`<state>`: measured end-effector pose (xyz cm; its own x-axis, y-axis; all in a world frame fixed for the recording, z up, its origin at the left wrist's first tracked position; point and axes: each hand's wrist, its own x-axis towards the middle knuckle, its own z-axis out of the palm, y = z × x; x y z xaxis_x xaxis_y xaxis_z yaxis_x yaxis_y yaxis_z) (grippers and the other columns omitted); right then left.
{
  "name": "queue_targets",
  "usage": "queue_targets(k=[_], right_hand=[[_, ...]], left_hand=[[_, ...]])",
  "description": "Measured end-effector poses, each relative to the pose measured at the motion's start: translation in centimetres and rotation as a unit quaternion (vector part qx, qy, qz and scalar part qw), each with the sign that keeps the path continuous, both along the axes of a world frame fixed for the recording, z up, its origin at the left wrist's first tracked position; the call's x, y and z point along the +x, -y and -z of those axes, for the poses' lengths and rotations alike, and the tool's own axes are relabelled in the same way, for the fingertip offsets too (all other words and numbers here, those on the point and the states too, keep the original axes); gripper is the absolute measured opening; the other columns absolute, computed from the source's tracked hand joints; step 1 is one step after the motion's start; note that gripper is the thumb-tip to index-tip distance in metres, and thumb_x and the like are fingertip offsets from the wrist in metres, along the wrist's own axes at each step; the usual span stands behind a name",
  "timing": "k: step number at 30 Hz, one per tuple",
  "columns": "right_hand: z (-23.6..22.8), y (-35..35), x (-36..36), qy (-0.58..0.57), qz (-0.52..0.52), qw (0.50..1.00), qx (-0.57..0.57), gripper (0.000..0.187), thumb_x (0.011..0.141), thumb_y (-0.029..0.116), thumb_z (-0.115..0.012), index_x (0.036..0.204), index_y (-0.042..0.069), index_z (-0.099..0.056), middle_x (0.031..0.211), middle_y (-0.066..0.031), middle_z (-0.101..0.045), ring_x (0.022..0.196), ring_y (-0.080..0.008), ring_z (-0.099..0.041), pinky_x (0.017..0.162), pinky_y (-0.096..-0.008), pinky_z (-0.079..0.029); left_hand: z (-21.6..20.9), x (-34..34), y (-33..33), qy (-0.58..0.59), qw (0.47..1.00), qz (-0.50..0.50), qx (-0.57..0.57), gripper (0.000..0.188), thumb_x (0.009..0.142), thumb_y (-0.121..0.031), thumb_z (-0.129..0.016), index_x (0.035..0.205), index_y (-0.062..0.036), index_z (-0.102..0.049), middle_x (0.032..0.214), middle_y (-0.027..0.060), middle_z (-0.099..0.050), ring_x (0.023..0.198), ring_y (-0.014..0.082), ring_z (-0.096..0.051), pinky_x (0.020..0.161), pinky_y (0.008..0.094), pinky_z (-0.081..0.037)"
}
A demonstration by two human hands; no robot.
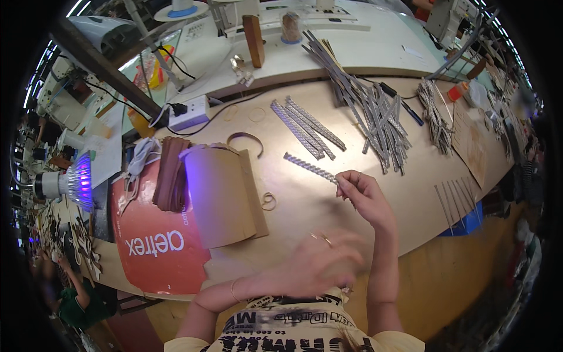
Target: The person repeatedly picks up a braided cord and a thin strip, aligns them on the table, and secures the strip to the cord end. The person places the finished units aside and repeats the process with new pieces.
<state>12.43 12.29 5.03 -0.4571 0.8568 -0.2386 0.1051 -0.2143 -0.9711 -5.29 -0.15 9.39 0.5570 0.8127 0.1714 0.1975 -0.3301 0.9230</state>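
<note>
My right hand (365, 196) pinches one end of a grey braided strap (311, 167), which slants up to the left above the table. My left hand (319, 261), smeared by motion, is close to my body near the table's front edge; whether it holds anything does not show. A ring shows on one of its fingers. Beyond the held strap, several similar braided straps (308, 129) lie side by side. A larger loose heap of grey straps (384, 126) spreads to their right.
At left, a brown board (220, 196) and dark brown strips (172, 176) lie on a red sheet (146, 264). A lit purple lamp (82, 180) stands at far left. A power strip (189, 114) with cables sits behind. Thin rods (454, 202) lie near the right edge by a blue object (466, 222).
</note>
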Motion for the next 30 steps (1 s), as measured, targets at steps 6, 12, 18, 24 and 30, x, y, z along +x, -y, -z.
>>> queue_targets(k=[6,12,18,24,30], right_hand=[[1.3,3.9,2.9,0.018,-0.005,0.998,-0.055,0.020,0.102,0.020,-0.057,0.105,0.001,-0.065,0.081,0.0024,-0.062,0.076,-0.0049,-0.053,0.071,-0.0204,-0.044],[3.1,6.3,3.4,0.265,0.000,0.964,-0.025,0.023,0.095,0.019,-0.065,0.106,-0.001,-0.067,0.080,-0.0085,-0.068,0.070,-0.0158,-0.063,0.067,-0.0290,-0.049],[2.6,7.6,2.4,0.396,0.048,0.907,0.135,0.022,0.090,0.023,-0.070,0.095,0.001,-0.068,0.078,-0.0116,-0.070,0.066,-0.0270,-0.066,0.065,-0.0351,-0.052],[3.1,6.2,12.1,0.453,0.246,0.833,0.204,0.027,0.090,0.028,-0.068,0.098,0.002,-0.067,0.098,-0.0183,-0.065,0.097,-0.0355,-0.063,0.087,-0.0444,-0.049],[3.7,1.5,24.4,0.548,0.376,0.716,0.215,0.027,0.092,0.021,-0.065,0.108,-0.001,-0.066,0.106,-0.0195,-0.067,0.102,-0.0344,-0.063,0.088,-0.0427,-0.049]], left_hand=[[6.5,-0.5,-0.2,-0.202,0.936,-0.217,0.192,0.037,0.084,-0.015,-0.073,0.120,-0.0076,-0.063,0.139,0.0138,-0.055,0.130,0.0325,-0.051,0.103,0.0478,-0.040],[10.3,-0.6,-0.2,-0.277,0.935,-0.183,0.128,0.055,0.091,-0.021,-0.067,0.140,-0.0031,-0.049,0.150,0.0160,-0.044,0.141,0.0350,-0.039,0.116,0.0494,-0.028],[11.5,0.2,0.1,-0.339,0.929,-0.138,0.057,0.068,0.093,-0.036,-0.064,0.149,-0.0050,-0.040,0.159,0.0204,-0.027,0.147,0.0419,-0.024,0.120,0.0531,-0.019],[11.4,0.1,0.2,-0.361,0.923,-0.118,0.056,0.070,0.091,-0.039,-0.065,0.151,-0.0149,-0.039,0.162,0.0207,-0.021,0.148,0.0448,-0.019,0.121,0.0552,-0.015],[11.4,0.2,0.3,-0.356,0.923,-0.131,0.070,0.067,0.090,-0.033,-0.065,0.150,-0.0128,-0.042,0.162,0.0184,-0.024,0.149,0.0413,-0.020,0.121,0.0522,-0.014]])
